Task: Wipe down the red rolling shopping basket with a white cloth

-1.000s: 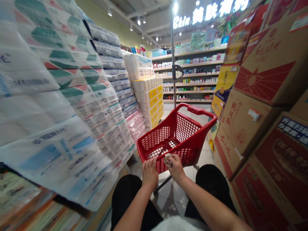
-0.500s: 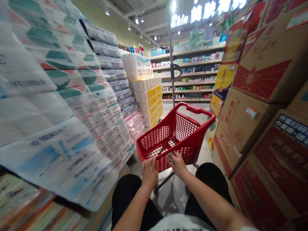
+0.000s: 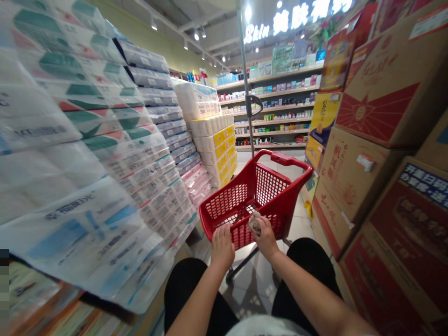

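Apparently, my right grip [image 3: 265,234] grasps a crumpled cloth [image 3: 255,224] by the near rim of the red cart [image 3: 276,199]; it should handle soft and light, bunched. My left grip [image 3: 222,246] rests there, clenched or not I can't tell.

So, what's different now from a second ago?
The right hand, holding a crumpled pale wad, has shifted rightward and slightly forward along the near side of the red cart, widening its gap from the left hand. Nothing visible was newly taken hold of or let go. The left hand stays at the cart's near-left rim; the cart looks about the same.
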The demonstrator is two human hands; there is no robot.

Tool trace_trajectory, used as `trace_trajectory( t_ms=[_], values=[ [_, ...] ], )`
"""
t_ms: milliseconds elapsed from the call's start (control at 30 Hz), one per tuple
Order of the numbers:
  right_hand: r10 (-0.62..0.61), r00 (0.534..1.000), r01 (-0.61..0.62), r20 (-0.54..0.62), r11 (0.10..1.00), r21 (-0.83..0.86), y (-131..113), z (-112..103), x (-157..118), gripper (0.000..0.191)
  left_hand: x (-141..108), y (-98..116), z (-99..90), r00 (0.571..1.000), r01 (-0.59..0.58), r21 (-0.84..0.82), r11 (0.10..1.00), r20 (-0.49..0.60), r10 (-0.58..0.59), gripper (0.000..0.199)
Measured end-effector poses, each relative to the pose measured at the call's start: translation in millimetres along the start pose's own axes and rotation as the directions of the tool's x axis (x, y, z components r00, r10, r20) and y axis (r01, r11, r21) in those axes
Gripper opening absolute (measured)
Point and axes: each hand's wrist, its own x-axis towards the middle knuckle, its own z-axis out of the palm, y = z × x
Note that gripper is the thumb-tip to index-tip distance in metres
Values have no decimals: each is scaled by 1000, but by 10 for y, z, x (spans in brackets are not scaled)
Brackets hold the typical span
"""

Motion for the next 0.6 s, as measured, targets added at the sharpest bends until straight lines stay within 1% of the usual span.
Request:
trace_trajectory(
  t_ms=[100,133,167,233,300,367,433,533,600],
  values=[
    [14,995,-12,98,1000,-21,46,-27,-3,40,77,125,-3,999,-23,-33,999,47,24,68],
    [6,995,-5,99,1000,-17,58,-38,-10,39,90,157,-9,998,-14,-39,999,62,16,69],
    [-4,997,5,71,1000,-9,67,-49,-16,40,100,179,-17,997,-1,-42,999,79,4,71],
    [-24,999,24,-23,1000,6,80,-64,-17,42,116,200,-43,992,18,-43,999,129,-12,74],
    [-36,997,36,-64,999,3,83,-69,6,42,143,201,-81,978,42,-37,998,205,-34,74],
    [-43,998,42,-42,999,-8,73,-72,46,37,183,198,-122,960,85,-19,996,271,-77,69],
    [-40,999,40,-18,999,6,50,-77,86,36,226,195,-155,945,117,-7,993,307,-110,65],
    [-24,999,25,-29,999,42,9,-85,115,47,270,184,-179,936,133,-7,991,330,-123,62],
    [-19,1000,20,-17,999,30,-4,-80,106,48,280,169,-179,932,136,-3,991,339,-127,60]
  ],
)
